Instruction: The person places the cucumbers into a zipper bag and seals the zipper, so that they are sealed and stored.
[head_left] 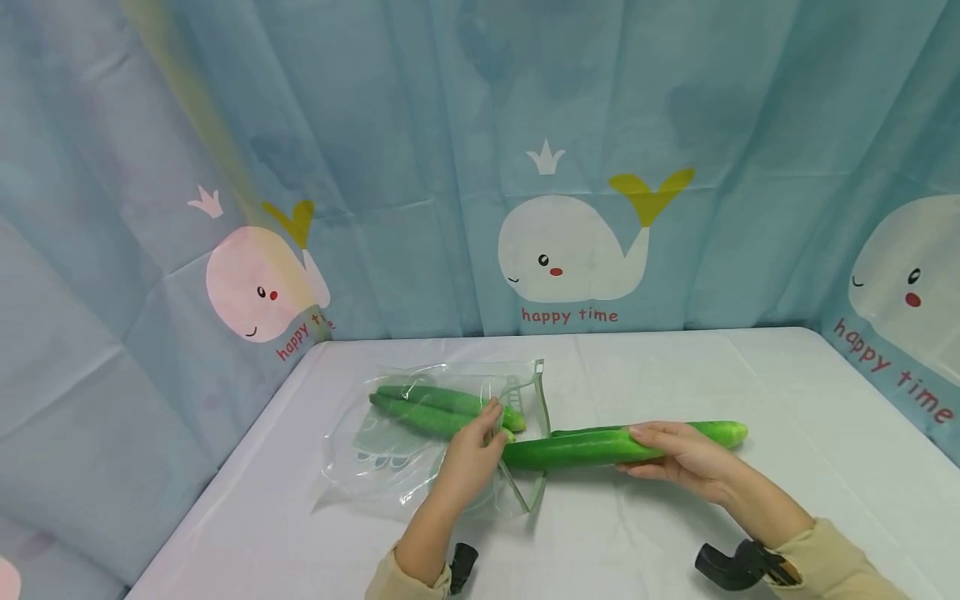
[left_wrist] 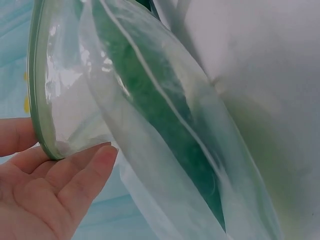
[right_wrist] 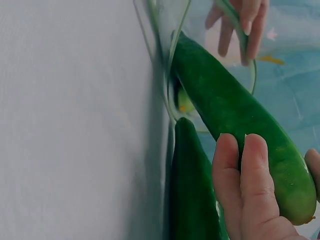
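The right hand (head_left: 678,458) is gripping a held cucumber (head_left: 577,450) near its paler, blunt end; the left hand (head_left: 468,458) is pinching the green-edged rim of a clear bag (head_left: 348,450). The held cucumber is looking glossy and deep green, its long axis running left to right above the counter (head_left: 615,533), its darker, narrower tip pointing left into the bag's mouth. A loose cucumber (right_wrist: 192,190) is lying just behind, and two bagged cucumbers (head_left: 420,417) are resting inside, side by side.
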